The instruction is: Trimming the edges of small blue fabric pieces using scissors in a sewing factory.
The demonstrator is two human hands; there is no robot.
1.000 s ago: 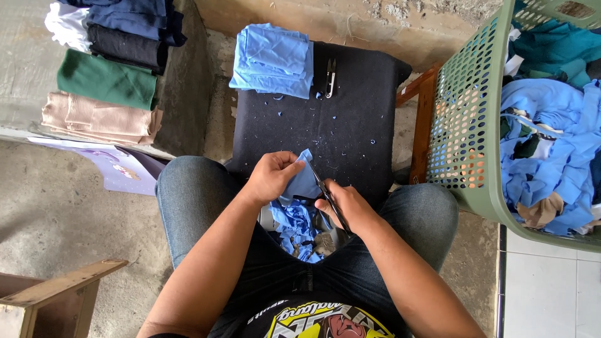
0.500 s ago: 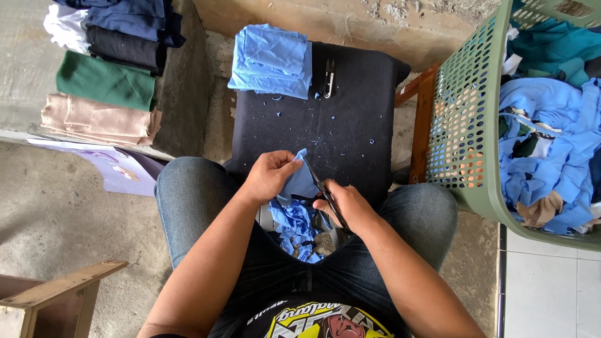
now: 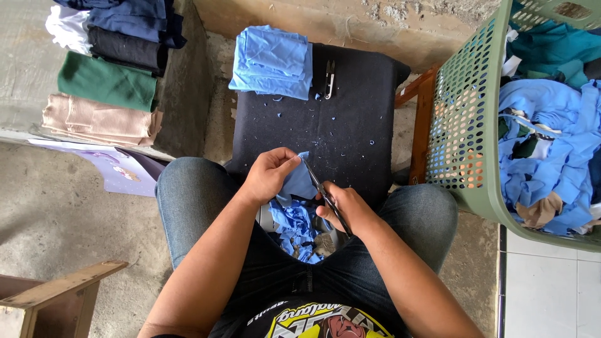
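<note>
My left hand (image 3: 268, 175) pinches a small piece of blue cloth (image 3: 299, 183) over my lap. My right hand (image 3: 348, 209) grips a pair of black scissors (image 3: 325, 195) whose blades meet the cloth's right edge. Below both hands, blue cloth scraps (image 3: 294, 228) lie heaped between my knees in a small container. In front of me stands a black padded stool (image 3: 350, 125) dotted with blue snippets. On it lie a stack of folded blue cloth pieces (image 3: 272, 61) and a small thread snipper (image 3: 328, 78).
A green perforated laundry basket (image 3: 463, 131) full of blue and teal fabric stands at the right. Folded garments (image 3: 106, 81) in green, beige, black and blue are stacked at the upper left. A wooden frame (image 3: 50, 297) sits at the lower left, on concrete floor.
Both hands stay in place; the scissors have worked slightly along the cloth's edge, and the cloth has shifted a little in my left fingers.
</note>
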